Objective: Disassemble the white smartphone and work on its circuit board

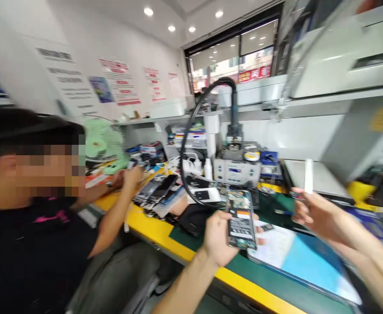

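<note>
My left hand [218, 239] grips an opened smartphone [241, 222] by its sides, thumb on the left edge and fingertips showing on the right. The phone's back is off, so a dark battery with an orange label and the circuit board above it are exposed. On the right, my right hand [319, 218] is closed around a white flat strip [308, 175] that stands upright out of the fist. The strip's lower end is hidden by the fingers, and its exact kind cannot be made out. Below and between the hands lies a flat blue-and-white board or folder [309, 257].
A co-worker [31, 244] in a black shirt sits at left, hands over the bench. Phones and parts [160, 189] pile up mid-bench. Behind stand a soldering or hot-air station [235, 172] with a black hose [185, 152] arching forward, and a green fan [104, 141]. A shelf overhangs right.
</note>
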`<state>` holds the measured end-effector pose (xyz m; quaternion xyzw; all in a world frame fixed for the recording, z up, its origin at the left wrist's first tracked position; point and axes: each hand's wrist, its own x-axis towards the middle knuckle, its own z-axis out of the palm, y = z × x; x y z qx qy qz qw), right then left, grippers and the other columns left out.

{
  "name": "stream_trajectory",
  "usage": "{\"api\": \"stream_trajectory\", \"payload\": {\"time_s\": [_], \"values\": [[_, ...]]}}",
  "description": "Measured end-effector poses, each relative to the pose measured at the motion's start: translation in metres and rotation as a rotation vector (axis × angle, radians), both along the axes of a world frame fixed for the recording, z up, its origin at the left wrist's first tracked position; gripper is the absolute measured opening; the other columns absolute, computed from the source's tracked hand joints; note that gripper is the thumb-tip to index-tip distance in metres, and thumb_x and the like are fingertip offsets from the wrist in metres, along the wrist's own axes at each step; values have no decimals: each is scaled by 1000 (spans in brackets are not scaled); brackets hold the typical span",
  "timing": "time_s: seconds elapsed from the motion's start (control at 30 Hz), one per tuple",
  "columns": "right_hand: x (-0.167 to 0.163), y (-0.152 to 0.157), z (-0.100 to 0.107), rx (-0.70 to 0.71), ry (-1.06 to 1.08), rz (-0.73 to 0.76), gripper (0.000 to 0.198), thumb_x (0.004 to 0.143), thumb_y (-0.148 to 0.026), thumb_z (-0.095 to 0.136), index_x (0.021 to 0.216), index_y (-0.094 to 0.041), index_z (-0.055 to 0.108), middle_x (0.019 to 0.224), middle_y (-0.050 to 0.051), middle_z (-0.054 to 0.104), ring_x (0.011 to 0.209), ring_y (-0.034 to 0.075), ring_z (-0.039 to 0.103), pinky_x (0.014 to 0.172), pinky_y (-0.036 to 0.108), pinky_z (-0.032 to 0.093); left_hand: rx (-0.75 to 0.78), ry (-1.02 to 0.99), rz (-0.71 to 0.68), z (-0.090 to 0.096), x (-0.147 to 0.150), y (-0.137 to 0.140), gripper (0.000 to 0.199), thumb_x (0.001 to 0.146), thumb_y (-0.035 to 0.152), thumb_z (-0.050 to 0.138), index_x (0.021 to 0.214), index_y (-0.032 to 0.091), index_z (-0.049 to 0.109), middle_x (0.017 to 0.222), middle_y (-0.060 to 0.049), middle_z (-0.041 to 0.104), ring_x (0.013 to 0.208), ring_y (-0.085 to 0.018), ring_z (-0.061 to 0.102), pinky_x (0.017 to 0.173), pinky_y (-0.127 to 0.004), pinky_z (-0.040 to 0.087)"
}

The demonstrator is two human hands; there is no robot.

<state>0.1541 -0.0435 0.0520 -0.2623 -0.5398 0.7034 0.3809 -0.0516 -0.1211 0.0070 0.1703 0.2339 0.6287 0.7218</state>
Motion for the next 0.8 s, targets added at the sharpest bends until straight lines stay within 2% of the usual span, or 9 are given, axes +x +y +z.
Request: {"api": "stream_trajectory", "payload": {"time_s": [0.1,0.17,0.33,0.43,0.53,0.57,0.67,0.73,0.8], "values": [[19,47,-10,-98,62,-84,24,85,-44,70,97,-24,69,59,-8,35,49,10,30,52,27,39,80,-47,-43,11,-1,28,45,83,31,50,115,4,67,118,-22,70,97,-37,70,91,-60,49],[17,66,-21,-186,136,-60,24,85,-40,74,100,-24,65,59,-10,26,49,8,22,50,23,34,93,-2,-94,17,-1,47,46,85,31,46,116,3,67,120,-22,70,99,-38,69,91,-62,49],[13,69,-28,-269,219,-34,22,88,-41,71,89,-21,62,60,-11,18,48,7,12,44,20,25,111,213,-155,24,10,82,48,88,32,43,113,0,69,93,-20,76,78,-32,73,79,-47,54],[16,66,-26,-298,236,-59,26,88,-42,71,80,-21,59,59,-9,24,47,7,19,46,21,33,106,250,-126,18,16,93,47,87,31,45,115,1,68,93,-20,76,77,-33,73,76,-45,54],[16,69,-26,-297,254,-114,26,85,-43,73,78,-21,62,67,-4,45,60,11,46,61,27,47,81,237,-112,11,17,96,48,87,31,45,116,1,67,99,-22,76,80,-34,74,77,-47,55],[16,70,-27,-291,254,-142,26,85,-43,74,77,-21,63,72,-2,50,66,13,50,64,28,49,73,231,-116,9,16,96,48,87,32,45,116,1,67,103,-22,75,82,-34,73,78,-47,55],[14,70,-31,-257,212,-195,28,85,-47,73,77,-21,66,68,-3,47,62,12,45,60,27,46,49,203,-102,6,15,95,49,91,33,41,114,1,69,116,-23,71,88,-35,72,81,-50,56],[13,68,-32,-207,144,-203,29,86,-49,71,82,-20,69,61,-4,45,55,11,41,55,25,42,19,186,-83,7,15,94,51,95,36,38,113,1,69,116,-23,71,88,-34,72,82,-51,56],[13,64,-33,-148,67,-203,28,86,-47,73,85,-19,71,61,-2,53,54,11,46,54,25,41,-4,172,-65,9,16,92,52,98,39,36,114,3,69,114,-22,72,88,-34,72,82,-52,56]]}}
